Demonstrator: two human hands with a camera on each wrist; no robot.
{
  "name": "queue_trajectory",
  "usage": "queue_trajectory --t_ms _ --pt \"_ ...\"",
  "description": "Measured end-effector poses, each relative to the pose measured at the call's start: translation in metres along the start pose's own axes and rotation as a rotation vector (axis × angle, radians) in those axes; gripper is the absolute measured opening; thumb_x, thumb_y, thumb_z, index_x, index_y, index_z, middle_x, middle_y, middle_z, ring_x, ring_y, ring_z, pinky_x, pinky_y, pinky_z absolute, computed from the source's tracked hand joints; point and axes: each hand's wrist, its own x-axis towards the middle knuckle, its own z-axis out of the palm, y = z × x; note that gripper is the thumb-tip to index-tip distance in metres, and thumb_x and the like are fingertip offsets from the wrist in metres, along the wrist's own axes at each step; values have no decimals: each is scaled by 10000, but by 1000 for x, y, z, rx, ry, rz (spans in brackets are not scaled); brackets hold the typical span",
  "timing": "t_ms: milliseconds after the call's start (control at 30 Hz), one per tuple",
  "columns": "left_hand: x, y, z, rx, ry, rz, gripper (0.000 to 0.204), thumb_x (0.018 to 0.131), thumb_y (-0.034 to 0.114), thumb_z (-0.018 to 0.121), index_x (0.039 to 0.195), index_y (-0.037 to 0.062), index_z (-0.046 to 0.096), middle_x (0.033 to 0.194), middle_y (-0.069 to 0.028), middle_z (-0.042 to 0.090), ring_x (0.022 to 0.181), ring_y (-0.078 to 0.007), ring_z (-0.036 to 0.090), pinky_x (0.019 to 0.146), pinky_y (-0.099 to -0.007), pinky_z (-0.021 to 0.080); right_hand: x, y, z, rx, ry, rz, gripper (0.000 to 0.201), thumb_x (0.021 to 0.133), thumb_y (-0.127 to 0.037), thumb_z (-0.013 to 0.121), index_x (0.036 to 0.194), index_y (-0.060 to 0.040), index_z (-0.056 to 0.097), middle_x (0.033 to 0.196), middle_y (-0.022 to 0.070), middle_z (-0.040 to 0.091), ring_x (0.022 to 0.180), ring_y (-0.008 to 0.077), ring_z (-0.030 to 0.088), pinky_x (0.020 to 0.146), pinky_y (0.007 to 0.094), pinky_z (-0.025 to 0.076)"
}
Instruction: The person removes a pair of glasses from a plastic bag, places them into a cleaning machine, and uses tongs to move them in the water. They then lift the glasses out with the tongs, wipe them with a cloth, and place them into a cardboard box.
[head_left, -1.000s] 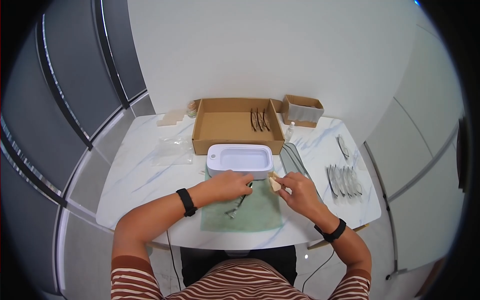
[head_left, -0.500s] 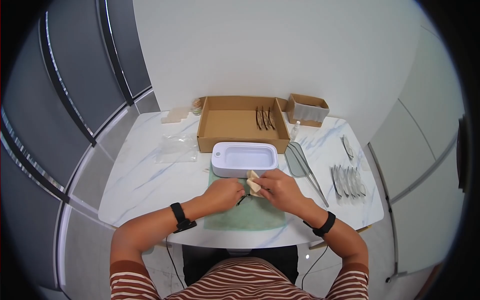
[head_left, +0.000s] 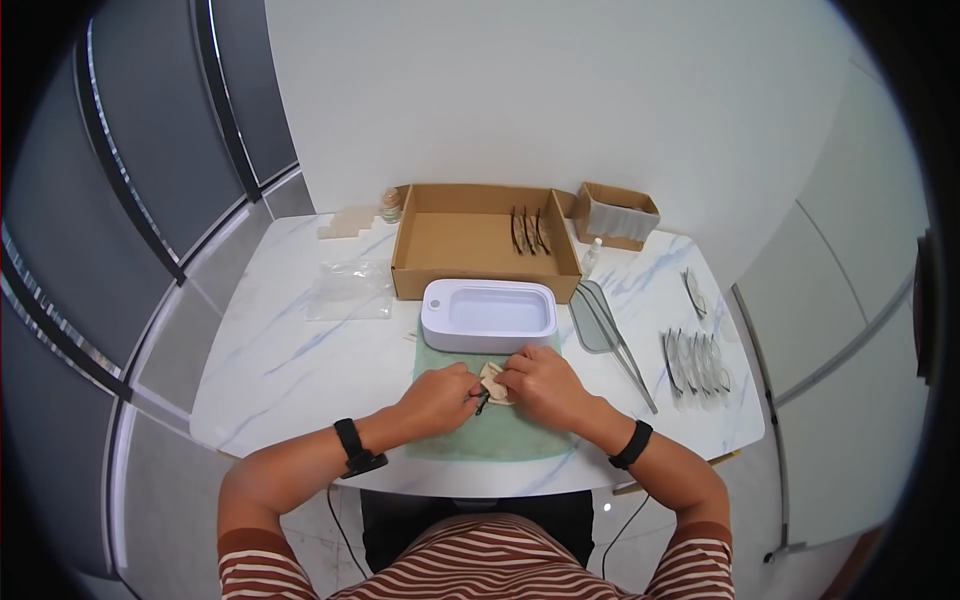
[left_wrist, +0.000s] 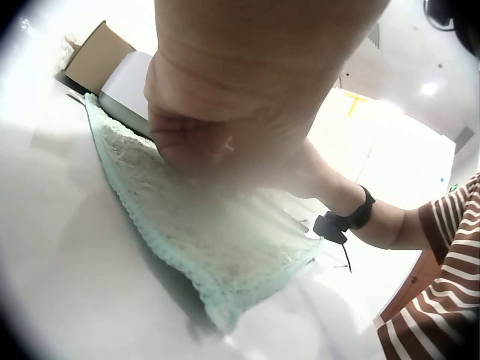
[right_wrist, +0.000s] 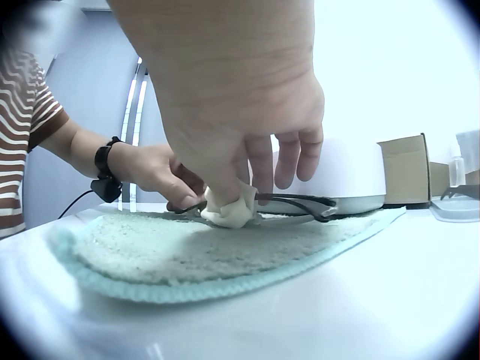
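Note:
Low over the green towel [head_left: 470,440], both hands meet at a pair of dark-framed glasses [right_wrist: 296,199]. My left hand [head_left: 437,402] pinches the glasses at one side, with its thumb on the frame in the right wrist view. A crumpled beige cloth [right_wrist: 229,210] is pinched in my right hand [head_left: 547,390] and wrapped over part of the glasses. Dark temples stick out of the cloth toward the right in that view. In the left wrist view, the left hand [left_wrist: 225,135] covers both glasses and cloth.
Just beyond the hands stands a white oblong tub [head_left: 435,335]. Behind it, a cardboard tray [head_left: 450,270] holds several glasses. More glasses [head_left: 697,365] lie at right, beside a grey flat lid [head_left: 590,325]. A plastic bag [head_left: 350,292] lies at left.
My right hand has moved left with the beige cloth and brought it onto the glasses. The left hand has lifted and turned the glasses, which earlier hung toward the towel.

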Motion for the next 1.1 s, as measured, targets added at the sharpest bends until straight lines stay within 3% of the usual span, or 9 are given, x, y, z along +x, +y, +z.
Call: queue_trajectory --t_ms 267,433,500,600,700,767,900,967,1100 --pt "0 2 -3 34 -5 -9 126 837 139 705 902 31 696 901 -127 661 780 -333 659 718 -421 542 -19 24 -23 -2 -16 142 262 704 -65 768 963 -101 781 896 38 666 876 276 604 770 367 524" --pt "-2 3 -7 37 18 -7 125 833 141 705 897 34 696 889 -118 665 769 -315 666 702 -409 541 -33 41 -28 1 -14 194 190 744 -106 773 933 -120 785 889 29 665 847 276 589 744 379 522" --pt "-2 5 -8 24 1 -42 115 843 153 667 855 41 688 915 -144 669 815 -380 657 734 -465 536 -38 46 -32 6 -31 220 187 750 -100 776 935 -120 786 896 30 672 850 279 592 743 382 524" --pt "-4 5 -12 25 -10 -59 109 842 148 678 864 42 692 906 -140 669 803 -363 661 734 -451 538 -40 49 -38 -13 -61 278 213 754 -90 778 966 -111 784 912 35 680 865 281 604 748 389 528" --pt "-6 6 -14 -35 0 -84 110 840 144 695 870 39 698 890 -134 670 790 -341 665 728 -433 538 -33 37 -51 -33 58 320 249 750 -79 774 998 -94 770 911 42 679 876 278 613 756 393 532" --pt "-7 5 -12 -65 3 -93 113 840 145 699 870 36 699 879 -133 670 786 -336 665 726 -426 537 -19 19 -56 60 228 244 277 741 -35 766 1016 -68 763 932 71 691 878 297 621 775 388 534" --pt "-5 6 -9 -127 27 -106 116 840 142 703 867 29 703 852 -133 672 775 -329 664 720 -414 536 2 -14 -37 130 253 98 307 720 -43 775 1024 -79 759 941 71 678 889 294 616 779 391 531" --pt "-4 7 -10 -93 38 -93 117 840 144 706 869 30 707 847 -131 673 768 -321 667 716 -412 537 9 -26 -22 115 96 -25 327 701 -60 778 1026 -79 758 946 68 660 906 285 611 797 381 526" --pt "-6 2 -11 -39 11 -113 124 837 148 713 868 27 718 838 -126 680 754 -307 674 709 -406 543 9 -21 2 70 30 -75 307 690 -68 756 997 -56 754 920 66 644 888 274 601 776 366 509"
